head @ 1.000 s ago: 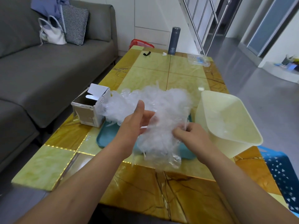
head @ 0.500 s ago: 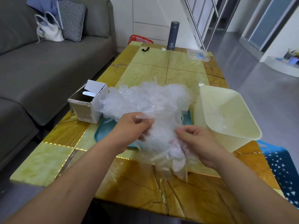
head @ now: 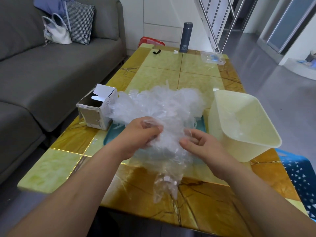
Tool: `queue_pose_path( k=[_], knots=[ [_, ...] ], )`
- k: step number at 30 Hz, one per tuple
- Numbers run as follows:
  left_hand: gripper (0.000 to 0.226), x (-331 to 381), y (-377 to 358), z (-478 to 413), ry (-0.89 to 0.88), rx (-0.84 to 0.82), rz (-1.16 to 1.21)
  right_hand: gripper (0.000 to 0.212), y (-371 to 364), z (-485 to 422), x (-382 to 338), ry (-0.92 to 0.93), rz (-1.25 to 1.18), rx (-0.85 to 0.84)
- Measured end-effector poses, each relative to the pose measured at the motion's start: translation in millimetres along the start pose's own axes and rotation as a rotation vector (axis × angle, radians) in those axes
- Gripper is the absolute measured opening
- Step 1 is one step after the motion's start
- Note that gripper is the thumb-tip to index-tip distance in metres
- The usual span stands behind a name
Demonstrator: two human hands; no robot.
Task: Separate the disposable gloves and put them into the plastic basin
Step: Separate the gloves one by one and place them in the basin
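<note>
Left hand (head: 136, 135) and right hand (head: 203, 147): fingers curled, both pinching the front of the disposable gloves (head: 159, 106) clump, one glove hanging toward the near edge of the table (head: 188, 76). Clump sits on a teal tray (head: 109, 140) mid-table. Plastic basin (head: 220, 130) just beside it at the right edge, cardboard box (head: 95, 115) at the left edge.

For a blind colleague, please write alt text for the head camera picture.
A person's left hand and right hand pinch a tangled clump of clear disposable gloves above a teal tray on a yellow tiled table. A cream plastic basin stands on the right, an opened cardboard box on the left, a grey sofa beyond.
</note>
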State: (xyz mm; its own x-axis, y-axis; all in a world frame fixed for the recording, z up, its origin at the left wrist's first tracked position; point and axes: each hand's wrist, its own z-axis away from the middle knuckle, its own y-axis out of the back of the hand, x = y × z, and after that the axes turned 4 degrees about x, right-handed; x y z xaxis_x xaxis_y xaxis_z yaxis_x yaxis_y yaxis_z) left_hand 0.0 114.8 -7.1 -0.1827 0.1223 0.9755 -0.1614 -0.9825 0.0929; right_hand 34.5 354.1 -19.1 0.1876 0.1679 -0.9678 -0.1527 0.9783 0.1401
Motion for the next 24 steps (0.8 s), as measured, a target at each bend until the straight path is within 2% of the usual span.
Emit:
queue_pose_path(
  k=[3,10,12,14,16,19,23,24],
  knots=[
    [0.009,0,-4,4,0.008,-0.073,-0.034,0.029,-3,-4,4,-0.039,-0.168,0.069],
    [0.015,-1,19,5,-0.033,0.033,-0.074,0.027,0,-9,14,-0.154,-0.070,0.285],
    [0.020,3,26,9,-0.014,-0.073,0.038,0.027,-1,-8,10,-0.154,-0.121,0.235],
    [0.026,9,26,17,0.043,-0.314,0.165,0.027,-3,-5,4,-0.142,-0.180,0.158],
    [0.025,9,17,23,0.102,-0.443,0.174,0.026,-5,-2,1,-0.138,-0.219,0.063],
    [0.013,0,0,19,0.134,-0.359,0.033,0.028,-9,1,-4,-0.143,-0.263,-0.014],
    [0.009,-7,-11,15,0.104,-0.299,-0.060,0.066,-7,4,-12,-0.223,-0.509,-0.150],
    [0.008,-8,-13,14,0.096,-0.294,-0.060,0.069,-5,5,-13,-0.209,-0.521,-0.190]
  ],
)
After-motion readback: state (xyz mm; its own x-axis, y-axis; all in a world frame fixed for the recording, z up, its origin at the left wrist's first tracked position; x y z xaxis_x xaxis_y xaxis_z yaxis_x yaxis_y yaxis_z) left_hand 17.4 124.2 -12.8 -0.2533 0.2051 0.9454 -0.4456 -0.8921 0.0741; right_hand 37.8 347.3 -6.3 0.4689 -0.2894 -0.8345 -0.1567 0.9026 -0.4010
